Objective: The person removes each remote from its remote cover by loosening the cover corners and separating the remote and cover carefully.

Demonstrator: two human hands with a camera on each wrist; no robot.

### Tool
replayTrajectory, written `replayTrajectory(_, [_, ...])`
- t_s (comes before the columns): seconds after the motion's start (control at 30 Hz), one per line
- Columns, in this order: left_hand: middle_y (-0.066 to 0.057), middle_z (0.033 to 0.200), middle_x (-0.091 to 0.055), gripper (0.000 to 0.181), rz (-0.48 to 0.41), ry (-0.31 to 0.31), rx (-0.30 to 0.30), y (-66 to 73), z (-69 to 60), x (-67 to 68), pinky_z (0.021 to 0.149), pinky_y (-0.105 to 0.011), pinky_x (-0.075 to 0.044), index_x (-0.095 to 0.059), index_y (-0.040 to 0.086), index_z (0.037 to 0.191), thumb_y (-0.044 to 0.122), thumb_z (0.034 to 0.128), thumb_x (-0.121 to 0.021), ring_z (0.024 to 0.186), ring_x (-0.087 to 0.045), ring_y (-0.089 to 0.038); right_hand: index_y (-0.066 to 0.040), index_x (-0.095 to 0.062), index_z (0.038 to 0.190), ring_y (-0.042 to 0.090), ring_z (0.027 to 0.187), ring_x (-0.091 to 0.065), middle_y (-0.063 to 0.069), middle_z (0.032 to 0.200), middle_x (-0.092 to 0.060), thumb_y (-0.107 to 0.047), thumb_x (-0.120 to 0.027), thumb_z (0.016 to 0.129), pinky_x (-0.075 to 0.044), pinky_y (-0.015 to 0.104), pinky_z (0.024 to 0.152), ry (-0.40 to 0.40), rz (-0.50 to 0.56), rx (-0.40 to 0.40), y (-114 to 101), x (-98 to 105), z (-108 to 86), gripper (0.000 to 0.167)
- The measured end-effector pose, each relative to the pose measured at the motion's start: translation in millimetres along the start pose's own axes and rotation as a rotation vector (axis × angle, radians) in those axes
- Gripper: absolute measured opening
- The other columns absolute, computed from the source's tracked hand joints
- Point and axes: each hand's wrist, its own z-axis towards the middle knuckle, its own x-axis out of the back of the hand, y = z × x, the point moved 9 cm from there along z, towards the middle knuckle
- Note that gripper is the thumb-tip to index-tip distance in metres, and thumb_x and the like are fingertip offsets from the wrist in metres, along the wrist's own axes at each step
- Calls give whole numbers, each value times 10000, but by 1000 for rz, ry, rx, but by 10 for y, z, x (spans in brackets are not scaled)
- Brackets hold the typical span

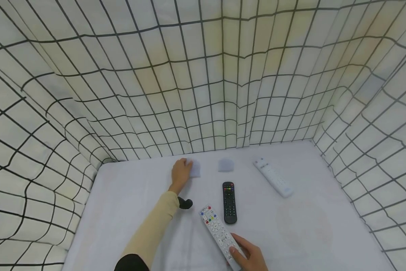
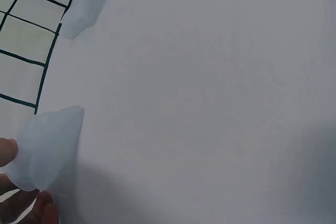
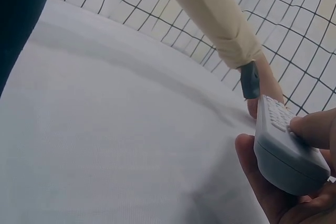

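Note:
Near the far edge of the table, my left hand (image 1: 181,174) pinches a thin, translucent, pale piece of sheet (image 2: 55,142) between thumb and fingers. The sheet bulges up off the cloth in the left wrist view; whether it is a pouch or a single layer I cannot tell. At the near side, my right hand (image 1: 251,255) grips a white remote control (image 1: 219,233) by its lower end, with the thumb (image 3: 312,129) on its buttons. Its colored keys point away toward the far left. A black remote control (image 1: 229,203) lies just beyond it.
A second pale translucent piece (image 1: 225,165) lies at the back, right of my left hand. Another white remote control (image 1: 273,177) rests slantwise at the right. White cloth covers the table (image 1: 307,226), and grid-patterned curtains (image 1: 203,75) enclose its back and sides.

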Motion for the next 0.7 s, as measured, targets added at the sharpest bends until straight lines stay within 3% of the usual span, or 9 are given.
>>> replayTrajectory(0.17, [-277, 1236, -639, 442, 150, 20, -48, 94, -40, 53, 976, -538, -524, -598, -90, 1354, 249, 1074, -559, 1156, -621, -433, 44, -547, 1455, 486, 1422, -497, 239, 1499, -577, -444, -683, 998, -450, 552, 1142, 31, 5, -16, 38, 15, 32, 682])
replayTrajectory(0.37, [-277, 1216, -647, 408, 197, 22, -63, 89, -53, 114, 939, -531, -535, -622, -77, 1337, 225, 1076, -542, 1119, -630, -430, 30, -542, 1460, 487, 1446, -470, 232, 1521, -557, -515, -697, 966, -447, 558, 1149, 63, 58, -22, 17, -9, 68, 752])
replayTrajectory(0.53, [-264, 1308, -613, 439, 114, 81, -40, 34, -140, 177, 987, -534, -490, -582, -42, 1408, 244, 1076, -546, 1199, -562, -429, -9, -539, 1477, 467, 1458, -466, 207, 1534, -554, -530, -680, 970, -458, 554, 1142, 113, 67, -49, -2, -14, 97, 740])
replayTrajectory(0.6, [-249, 1343, -589, 450, 38, 125, -32, 28, -257, 220, 1001, -532, -461, -559, -25, 1436, 242, 1073, -558, 1222, -523, -413, -24, -552, 1473, 465, 1458, -467, 198, 1533, -559, -521, -676, 977, -459, 561, 1137, 147, 62, -54, -21, -5, 112, 714])
replayTrajectory(0.7, [-210, 1370, -571, 446, -98, 177, -20, 49, -531, 294, 1000, -510, -450, -546, 13, 1455, 223, 1062, -582, 1233, -511, -377, -24, -566, 1462, 464, 1454, -473, 200, 1529, -561, -482, -683, 985, -456, 559, 1139, 187, 76, -32, -83, 2, 136, 672])
